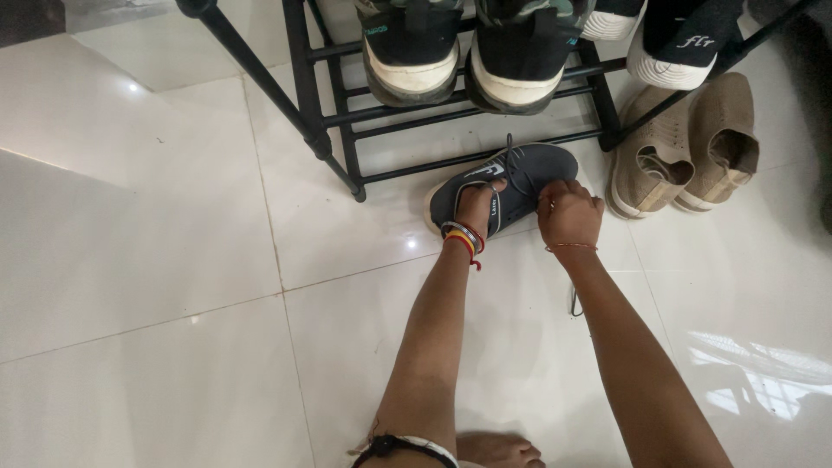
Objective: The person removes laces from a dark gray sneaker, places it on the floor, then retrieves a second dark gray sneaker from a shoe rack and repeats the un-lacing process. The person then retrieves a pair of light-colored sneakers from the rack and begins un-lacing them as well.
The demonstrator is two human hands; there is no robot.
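Grey knit and a pale rubber sole — the sneaker [503, 186] is lying on the floor just before the black shoe rack [347, 130]. Your left hand [475, 206] is pressing its collar, fingers curled; your right hand [568, 212] is pinching the laces closed. It's probably light and floppy up top — the sole is the stiffest part.

Both arms are bare. The left hand [475, 206] wears silver, red and yellow bangles at the wrist; the right hand [569, 215] wears a thin red thread. Bare toes show at 6 o'clock.
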